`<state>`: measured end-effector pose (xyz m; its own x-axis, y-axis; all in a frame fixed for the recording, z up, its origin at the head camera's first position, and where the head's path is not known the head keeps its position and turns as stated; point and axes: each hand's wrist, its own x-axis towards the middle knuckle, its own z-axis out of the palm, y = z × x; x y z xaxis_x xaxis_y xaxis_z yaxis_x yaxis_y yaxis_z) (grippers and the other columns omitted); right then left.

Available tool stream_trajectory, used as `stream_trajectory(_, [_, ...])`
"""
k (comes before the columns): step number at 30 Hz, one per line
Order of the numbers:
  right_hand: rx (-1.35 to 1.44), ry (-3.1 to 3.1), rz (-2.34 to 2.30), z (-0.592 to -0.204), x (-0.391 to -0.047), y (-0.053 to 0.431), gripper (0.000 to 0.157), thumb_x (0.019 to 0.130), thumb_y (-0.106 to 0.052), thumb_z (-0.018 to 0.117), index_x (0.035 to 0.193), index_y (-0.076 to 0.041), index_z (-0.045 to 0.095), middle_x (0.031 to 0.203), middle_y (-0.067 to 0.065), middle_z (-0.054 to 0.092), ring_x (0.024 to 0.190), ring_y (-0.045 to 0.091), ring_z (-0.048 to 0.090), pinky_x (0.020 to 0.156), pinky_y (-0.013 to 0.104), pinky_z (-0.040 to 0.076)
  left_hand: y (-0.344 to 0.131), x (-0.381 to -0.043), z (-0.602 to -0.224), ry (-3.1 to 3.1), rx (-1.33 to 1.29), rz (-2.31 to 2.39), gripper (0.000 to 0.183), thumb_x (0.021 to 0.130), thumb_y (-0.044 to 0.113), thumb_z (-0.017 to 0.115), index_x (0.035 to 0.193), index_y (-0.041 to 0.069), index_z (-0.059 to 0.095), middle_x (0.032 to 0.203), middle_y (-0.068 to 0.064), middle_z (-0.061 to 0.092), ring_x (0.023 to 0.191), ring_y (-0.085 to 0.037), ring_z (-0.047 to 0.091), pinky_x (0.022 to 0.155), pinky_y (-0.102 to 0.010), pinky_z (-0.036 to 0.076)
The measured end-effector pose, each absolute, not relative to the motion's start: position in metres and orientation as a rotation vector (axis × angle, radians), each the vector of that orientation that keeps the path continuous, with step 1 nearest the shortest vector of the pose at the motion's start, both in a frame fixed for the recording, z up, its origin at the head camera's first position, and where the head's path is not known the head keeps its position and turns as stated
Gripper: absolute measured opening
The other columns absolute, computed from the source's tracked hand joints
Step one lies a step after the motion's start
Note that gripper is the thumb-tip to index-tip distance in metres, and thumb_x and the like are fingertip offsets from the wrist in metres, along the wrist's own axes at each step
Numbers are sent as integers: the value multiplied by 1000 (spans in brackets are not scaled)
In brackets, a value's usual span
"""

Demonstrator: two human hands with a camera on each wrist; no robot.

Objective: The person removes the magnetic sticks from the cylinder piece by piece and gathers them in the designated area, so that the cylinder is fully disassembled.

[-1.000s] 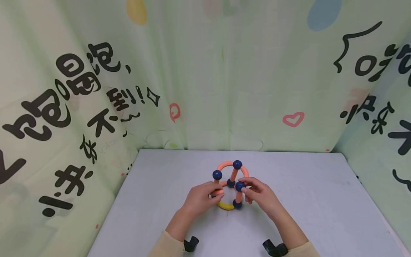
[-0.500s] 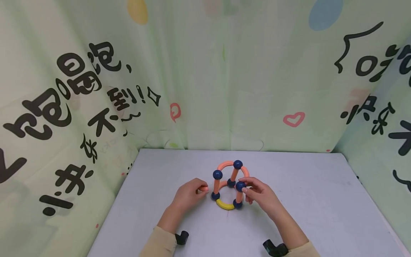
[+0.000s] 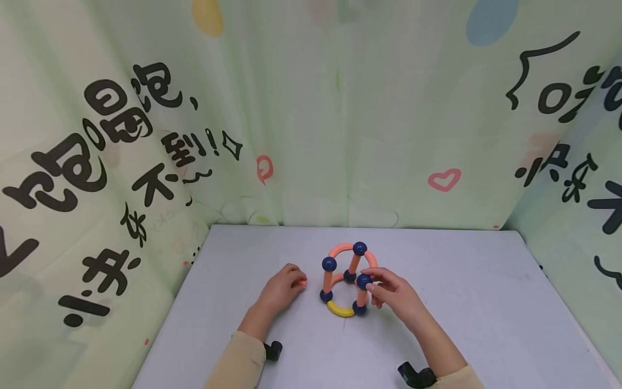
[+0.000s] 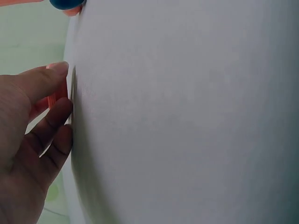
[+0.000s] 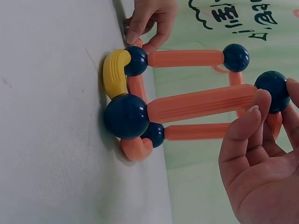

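Note:
A frame of magnetic sticks and balls stands on the table, with navy balls at its corners and upright orange sticks (image 3: 328,282). A curved yellow stick (image 3: 341,309) forms the front of its base. My right hand (image 3: 396,294) pinches the upper right navy ball (image 5: 273,91) between thumb and fingers. Left of the frame and apart from it, my left hand (image 3: 282,286) holds an orange stick (image 4: 58,95) between thumb and fingers, close over the table. Much of that stick is hidden by the fingers.
The white table (image 3: 461,302) runs back to a pale green curtain (image 3: 311,108) printed with black characters. Curtain also hangs along the left and right sides. A black wrist camera (image 3: 416,375) sits at the right cuff, another black camera (image 3: 274,351) at the left.
My left hand has drawn away from the frame to the left, carrying the orange stick. The right hand keeps its grip on the ball, and the frame has stayed in place.

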<state>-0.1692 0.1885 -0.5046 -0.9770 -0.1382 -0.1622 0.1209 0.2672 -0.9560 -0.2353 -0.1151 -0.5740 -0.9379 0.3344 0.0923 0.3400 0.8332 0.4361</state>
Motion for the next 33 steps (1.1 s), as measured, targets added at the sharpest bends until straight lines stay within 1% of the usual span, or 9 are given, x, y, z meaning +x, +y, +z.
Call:
stream_trajectory(6, [-14, 2311, -1785, -503, -169, 188, 40, 93, -33, 69, 131, -22, 60, 117, 11, 59, 77, 25, 62, 72, 35, 56, -115, -239, -575, -3015, -540, -700, 17, 92, 24, 71, 108, 21, 71, 120, 5, 58, 103, -13, 61, 92, -33, 53])
stream_trajectory(10, [-38, 2313, -1789, -503, -168, 188, 43, 93, -34, 69, 132, -20, 59, 117, 13, 58, 76, 24, 61, 70, 34, 56, -115, -241, -577, -3023, -524, -703, 19, 92, 23, 72, 111, 21, 72, 124, 3, 58, 106, -14, 61, 94, -34, 53])
stream_trajectory(13, [-47, 2315, -1790, -503, -168, 189, 43, 93, -34, 69, 132, -20, 59, 117, 13, 58, 76, 23, 61, 69, 34, 56, -115, -241, -578, -3022, -525, -708, 22, 92, 23, 72, 113, 21, 71, 127, 3, 57, 107, -15, 61, 95, -34, 53])
stream_trajectory(17, [-41, 2306, -1794, -503, -168, 189, 42, 93, -33, 68, 132, -21, 58, 118, 13, 58, 77, 23, 61, 69, 33, 56, -115, -240, -578, -3009, -523, -719, 24, 92, 23, 71, 116, 22, 71, 130, 2, 56, 107, -15, 62, 94, -34, 53])
stream_trajectory(21, [-32, 2300, -1796, -503, -168, 189, 42, 93, -32, 68, 133, -21, 58, 119, 12, 58, 77, 23, 61, 69, 34, 56, -115, -239, -574, -2987, -454, -847, 24, 93, 24, 70, 117, 21, 70, 132, 0, 55, 104, -14, 61, 93, -35, 53])
stream_trajectory(24, [-30, 2305, -1790, -503, -168, 188, 42, 93, -33, 68, 133, -21, 58, 119, 12, 58, 77, 24, 61, 70, 34, 56, -113, -238, -569, -2936, -364, -998, 23, 93, 23, 68, 116, 21, 70, 127, 1, 55, 95, -13, 59, 87, -33, 52])
stream_trajectory(29, [-38, 2314, -1780, -504, -169, 188, 42, 93, -33, 68, 132, -20, 59, 119, 13, 58, 77, 24, 61, 70, 34, 56, -107, -235, -556, -2771, -249, -1164, 19, 96, 25, 64, 114, 23, 69, 109, 5, 57, 79, -9, 53, 71, -24, 49])
stream_trajectory(33, [-42, 2320, -1786, -506, -169, 188, 43, 93, -35, 68, 132, -21, 59, 118, 12, 59, 77, 25, 61, 71, 35, 56, -98, -229, -540, -2591, -247, -1289, 18, 99, 23, 60, 114, 20, 70, 101, 2, 59, 78, -8, 55, 70, -21, 50])
